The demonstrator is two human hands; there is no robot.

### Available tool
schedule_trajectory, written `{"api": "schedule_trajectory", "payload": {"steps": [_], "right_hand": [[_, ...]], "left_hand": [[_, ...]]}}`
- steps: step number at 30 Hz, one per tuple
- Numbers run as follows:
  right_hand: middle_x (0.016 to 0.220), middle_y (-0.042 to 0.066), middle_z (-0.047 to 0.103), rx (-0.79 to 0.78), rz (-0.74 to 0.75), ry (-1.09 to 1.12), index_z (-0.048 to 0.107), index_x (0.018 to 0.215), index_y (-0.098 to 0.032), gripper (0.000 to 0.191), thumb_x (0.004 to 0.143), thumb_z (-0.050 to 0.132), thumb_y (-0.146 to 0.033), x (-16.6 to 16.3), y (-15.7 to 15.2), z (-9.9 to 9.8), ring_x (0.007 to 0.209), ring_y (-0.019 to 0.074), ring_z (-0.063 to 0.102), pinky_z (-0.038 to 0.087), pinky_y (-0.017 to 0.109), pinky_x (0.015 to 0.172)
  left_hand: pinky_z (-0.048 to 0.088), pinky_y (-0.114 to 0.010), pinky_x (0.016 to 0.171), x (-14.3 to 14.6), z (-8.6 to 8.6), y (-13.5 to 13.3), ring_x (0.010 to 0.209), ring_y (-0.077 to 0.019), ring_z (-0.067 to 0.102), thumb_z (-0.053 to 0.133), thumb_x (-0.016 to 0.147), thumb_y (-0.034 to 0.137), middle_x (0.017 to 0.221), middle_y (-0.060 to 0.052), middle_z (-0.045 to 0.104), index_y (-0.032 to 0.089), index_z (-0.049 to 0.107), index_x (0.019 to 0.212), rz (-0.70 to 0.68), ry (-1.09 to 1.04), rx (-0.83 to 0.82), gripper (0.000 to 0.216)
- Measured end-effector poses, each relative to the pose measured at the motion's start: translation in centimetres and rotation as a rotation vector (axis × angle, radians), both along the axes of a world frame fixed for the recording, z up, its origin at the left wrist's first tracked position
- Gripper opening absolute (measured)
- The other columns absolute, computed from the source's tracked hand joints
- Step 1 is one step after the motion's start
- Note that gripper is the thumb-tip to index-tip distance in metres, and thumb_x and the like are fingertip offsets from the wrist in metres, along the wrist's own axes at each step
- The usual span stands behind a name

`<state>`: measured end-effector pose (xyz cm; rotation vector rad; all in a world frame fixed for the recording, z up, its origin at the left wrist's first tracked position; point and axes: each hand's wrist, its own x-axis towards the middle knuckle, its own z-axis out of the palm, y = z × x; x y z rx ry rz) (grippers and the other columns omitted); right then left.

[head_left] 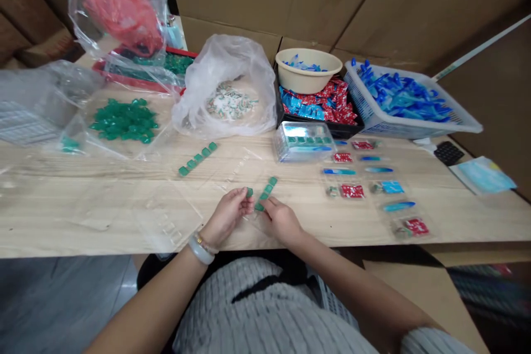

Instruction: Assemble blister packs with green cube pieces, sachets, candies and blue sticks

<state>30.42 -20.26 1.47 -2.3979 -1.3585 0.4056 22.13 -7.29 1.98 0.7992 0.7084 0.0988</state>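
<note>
My left hand (232,209) pinches a small green square piece (249,192) between thumb and fingers. Close beside it, my right hand (282,220) has its fingertips at the lower end of a slanted row of green squares (266,192), which sit in a clear plastic tray. Whether those fingers grip a square or only press on it is hidden. Up and to the left, another clear tray holds a similar row of green squares (198,159). A further clear tray (170,229) lies to the left of my left wrist.
Loose green pieces (124,120) are heaped at the left, beside a plastic bag (226,121) of small bits. Behind stand a cream bowl (309,77) and a white basket (415,130) of blue pieces. Stacked clear boxes (305,144) and filled trays (352,192) occupy the right.
</note>
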Motion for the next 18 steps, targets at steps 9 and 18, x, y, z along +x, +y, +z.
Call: {"api": "schedule_trajectory", "payload": {"steps": [9,18], "right_hand": [[0.085,0.010,0.059,0.076,-0.020,-0.026,0.055,0.100,-0.013,0.024,0.081,0.045,-0.021,-0.5,-0.1,-1.3,0.073,0.0181,0.057,0.047,0.028,0.064],[0.084,0.010,0.060,0.046,-0.119,-0.040,0.053,0.099,-0.013,0.023,0.079,0.042,-0.016,-1.0,0.6,-1.8,0.070,0.0184,0.057,0.046,0.027,0.061]], "left_hand": [[0.042,-0.023,0.063,0.3,-1.1,-0.7,0.062,-0.0108,0.055,0.064,0.065,0.032,0.068,-0.002,0.061,0.013,0.057,0.072,-0.099,0.016,0.307,0.022],[0.041,-0.026,0.063,1.5,-1.9,-1.5,0.064,-0.0150,0.056,0.054,0.065,0.009,0.070,-0.003,0.061,0.017,0.057,0.077,-0.198,0.150,0.918,0.015]]}}
